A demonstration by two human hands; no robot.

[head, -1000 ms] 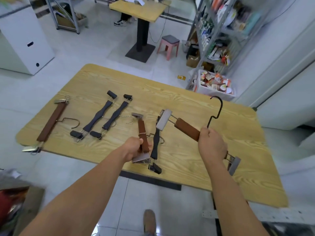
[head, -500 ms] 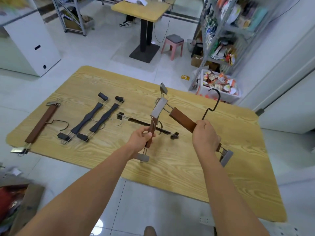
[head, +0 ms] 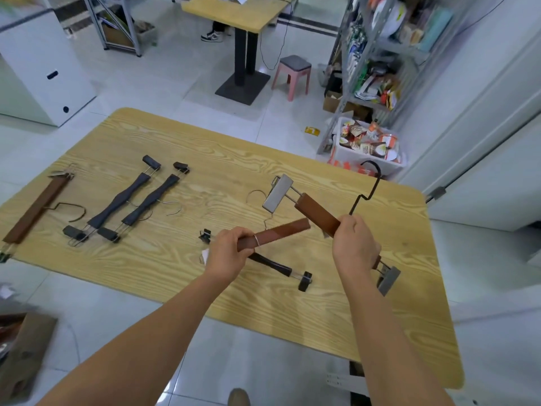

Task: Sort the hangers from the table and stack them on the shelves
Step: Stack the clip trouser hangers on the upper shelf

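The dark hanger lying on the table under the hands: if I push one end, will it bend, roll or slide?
The dark hanger would probably keep its shape: its bar looks solid. It would likely slide or pivot, not roll, because it lies flat on the smooth table. Its end clip might snag.

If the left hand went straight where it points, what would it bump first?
Probably the black-hook hanger in the right hand. The left hand points up and right, and the tip of its own brown hanger looks close to it, though depth is unclear.
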